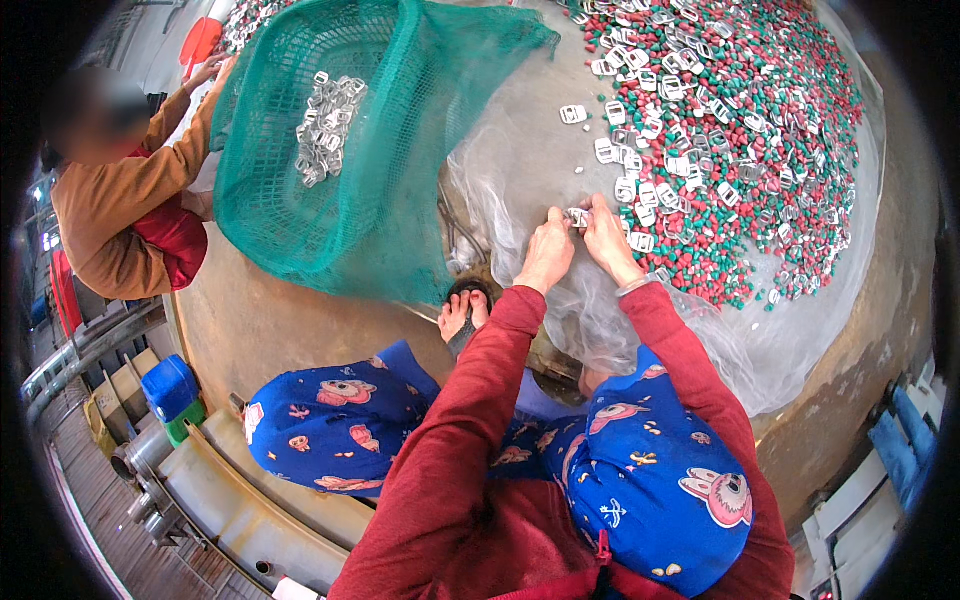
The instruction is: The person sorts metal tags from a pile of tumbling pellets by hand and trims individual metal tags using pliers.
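My left hand (548, 249) and my right hand (609, 240) meet in front of me, each with its fingers closed on the same small silver metal buckle (578, 217). To the right of them spreads a wide heap of red and green tumbling stones (745, 215) with many loose silver buckles (647, 195) mixed in. Left of my hands stands a green plastic basket (258, 215) lined with green netting (420, 150). A small pile of silver buckles (328, 130) lies at its bottom.
Translucent plastic sheeting (700, 345) lies under the heap and bunches below my hands. Another person (130, 215) in a brown top sits at the left, arms reaching past the basket. A blue container (170, 387) and metal pipes (150, 470) are at the lower left.
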The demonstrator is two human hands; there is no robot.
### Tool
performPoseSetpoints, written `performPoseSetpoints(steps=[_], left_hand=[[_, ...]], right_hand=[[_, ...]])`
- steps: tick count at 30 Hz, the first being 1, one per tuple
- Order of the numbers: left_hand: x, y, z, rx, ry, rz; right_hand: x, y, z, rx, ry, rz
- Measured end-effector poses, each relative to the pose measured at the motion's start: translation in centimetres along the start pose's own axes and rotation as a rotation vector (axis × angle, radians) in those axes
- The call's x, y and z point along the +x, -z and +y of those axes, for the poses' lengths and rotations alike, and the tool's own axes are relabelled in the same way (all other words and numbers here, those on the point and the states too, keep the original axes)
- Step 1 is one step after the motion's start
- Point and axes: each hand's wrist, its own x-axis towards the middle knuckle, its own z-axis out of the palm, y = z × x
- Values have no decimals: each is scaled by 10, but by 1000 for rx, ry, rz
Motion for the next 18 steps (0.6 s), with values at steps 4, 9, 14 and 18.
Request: performPoseSetpoints(steps=[4, 9, 14, 18], left_hand=[[3, -1, 3, 14, 34, -32], [5, -4, 6, 41, 38, -29], [2, -15, 7, 82, 98, -15], [8, -20, 8, 67, 31, 0]], right_hand=[[-2, -1, 4, -36, -7, -37], [-1, 2, 2, -2, -29, -52], [3, 6, -4, -117, -28, -132], [6, 10, 1, -136, -41, -178]])
